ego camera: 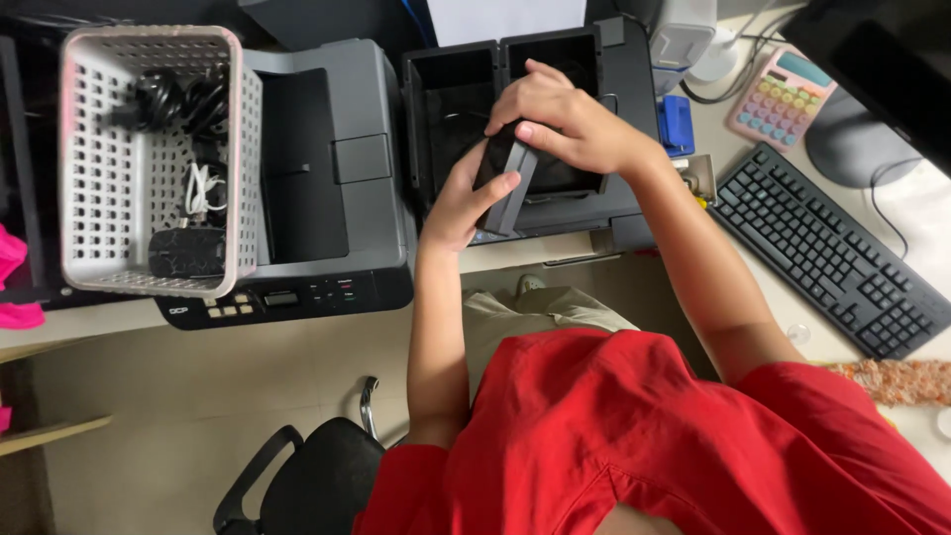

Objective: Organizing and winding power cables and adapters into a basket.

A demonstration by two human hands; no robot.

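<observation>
My left hand (461, 203) and my right hand (560, 119) both grip a small dark rectangular block (503, 173), held tilted in front of a black open-topped box with two compartments (451, 84). The left hand holds the block from below, thumb across its lower end. From above, the right hand's fingers curl over the block's upper end. The box sits on a desk edge, and its inside is dark.
A grey printer (327, 178) stands to the left, with a white perforated basket (149, 159) of cables on top. A black keyboard (832, 253), a pastel calculator (783, 94) and a monitor base (852, 149) lie to the right. A black chair (307, 476) is below.
</observation>
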